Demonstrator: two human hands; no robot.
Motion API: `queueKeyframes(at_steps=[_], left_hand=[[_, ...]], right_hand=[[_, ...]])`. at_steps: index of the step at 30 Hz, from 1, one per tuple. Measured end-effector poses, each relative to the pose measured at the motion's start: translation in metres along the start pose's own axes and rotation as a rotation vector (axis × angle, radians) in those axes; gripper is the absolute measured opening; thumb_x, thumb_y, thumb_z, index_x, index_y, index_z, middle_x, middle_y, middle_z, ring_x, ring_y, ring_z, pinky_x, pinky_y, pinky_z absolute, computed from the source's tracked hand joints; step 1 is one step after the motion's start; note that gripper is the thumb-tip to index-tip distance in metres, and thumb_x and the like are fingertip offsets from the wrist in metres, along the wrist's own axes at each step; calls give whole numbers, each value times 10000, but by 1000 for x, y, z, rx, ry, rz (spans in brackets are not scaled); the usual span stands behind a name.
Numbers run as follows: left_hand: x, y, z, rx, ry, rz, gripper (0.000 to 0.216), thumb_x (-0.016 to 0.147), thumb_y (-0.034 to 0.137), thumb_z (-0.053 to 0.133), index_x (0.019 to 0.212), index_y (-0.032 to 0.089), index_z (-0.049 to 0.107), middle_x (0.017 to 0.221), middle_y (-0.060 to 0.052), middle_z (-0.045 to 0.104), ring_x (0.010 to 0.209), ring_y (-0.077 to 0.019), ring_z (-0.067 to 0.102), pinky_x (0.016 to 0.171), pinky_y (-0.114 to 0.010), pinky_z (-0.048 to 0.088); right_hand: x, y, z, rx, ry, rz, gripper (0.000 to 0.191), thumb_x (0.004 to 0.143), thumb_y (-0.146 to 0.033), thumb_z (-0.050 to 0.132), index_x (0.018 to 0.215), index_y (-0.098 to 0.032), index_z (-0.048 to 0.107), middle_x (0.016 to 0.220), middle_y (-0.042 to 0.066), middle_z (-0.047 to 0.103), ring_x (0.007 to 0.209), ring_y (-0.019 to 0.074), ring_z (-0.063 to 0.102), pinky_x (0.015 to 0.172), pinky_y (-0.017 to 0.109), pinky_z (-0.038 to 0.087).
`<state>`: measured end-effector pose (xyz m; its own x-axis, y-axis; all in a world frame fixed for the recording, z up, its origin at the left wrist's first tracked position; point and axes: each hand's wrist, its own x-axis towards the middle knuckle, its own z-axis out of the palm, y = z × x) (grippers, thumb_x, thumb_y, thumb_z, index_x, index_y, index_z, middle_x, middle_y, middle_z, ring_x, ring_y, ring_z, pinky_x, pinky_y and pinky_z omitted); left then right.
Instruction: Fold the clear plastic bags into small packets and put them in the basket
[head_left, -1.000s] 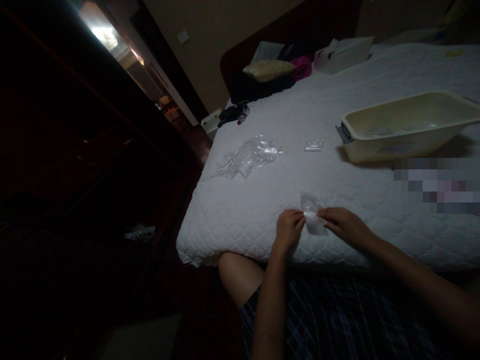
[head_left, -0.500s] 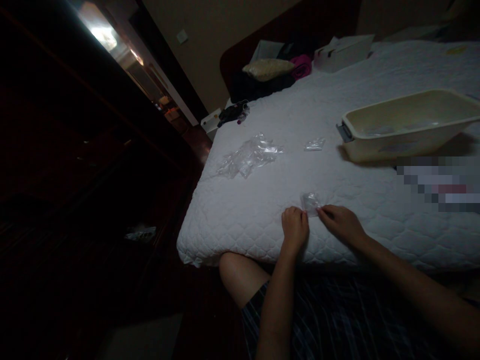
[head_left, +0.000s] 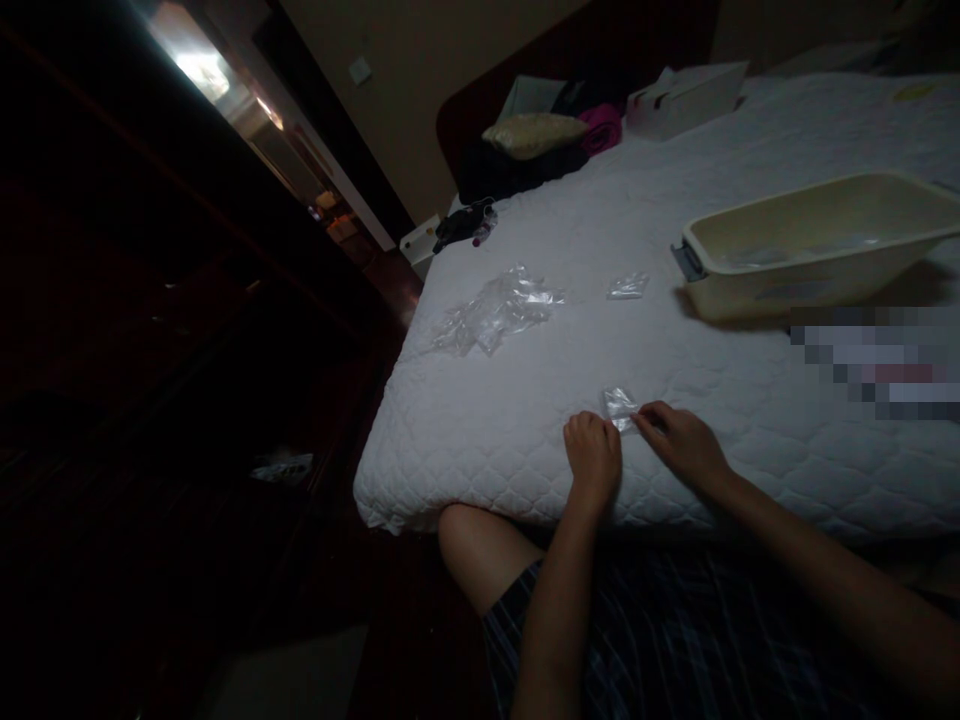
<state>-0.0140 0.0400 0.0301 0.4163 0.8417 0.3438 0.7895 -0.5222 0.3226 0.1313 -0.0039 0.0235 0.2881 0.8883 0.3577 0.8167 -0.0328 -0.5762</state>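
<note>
A small clear plastic bag point(head_left: 619, 403) lies on the white quilted bed cover point(head_left: 480, 430) near the bed's front edge. My left hand point(head_left: 592, 450) is closed at its lower left corner, fingertips curled down on it. From the right, my right hand point(head_left: 682, 440) pinches the bag's right edge between thumb and forefinger. Beyond my hands, a flat folded clear bag point(head_left: 628, 287) rests alone. Further left, a loose heap of crumpled clear bags point(head_left: 499, 312) spreads over the cover.
A cream plastic bin point(head_left: 795, 285) with a grey handle stands on the bed at right, clear plastic inside. In front of it is a blurred-out patch point(head_left: 885, 365). At the back are a white box point(head_left: 686, 100), a magenta roll point(head_left: 601, 130) and a beige pillow-like bag point(head_left: 534, 136).
The bag between my hands now lies flatter and looks folded smaller. Both hands have stayed almost in place at its edges.
</note>
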Motion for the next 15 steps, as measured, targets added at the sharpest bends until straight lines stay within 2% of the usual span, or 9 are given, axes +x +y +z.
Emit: queueKeyframes(at_steps=[7, 15], left_hand=[[-2, 0, 3, 34, 61, 33, 156, 919, 185, 521, 823, 145, 638, 895, -56, 621, 911, -193, 541, 825, -320, 422], [-3, 2, 9, 98, 142, 6, 133, 869, 243, 607, 796, 138, 643, 905, -80, 599, 912, -217, 540, 811, -348, 461]], right_hand=[[0, 0, 1, -10, -5, 1, 338, 901, -454, 453, 908, -187, 661, 777, 88, 712, 718, 249, 657, 652, 362, 475], [-2, 3, 5, 26, 33, 4, 331, 888, -445, 476, 1027, -190, 634, 779, 82, 716, 726, 254, 664, 680, 378, 486]])
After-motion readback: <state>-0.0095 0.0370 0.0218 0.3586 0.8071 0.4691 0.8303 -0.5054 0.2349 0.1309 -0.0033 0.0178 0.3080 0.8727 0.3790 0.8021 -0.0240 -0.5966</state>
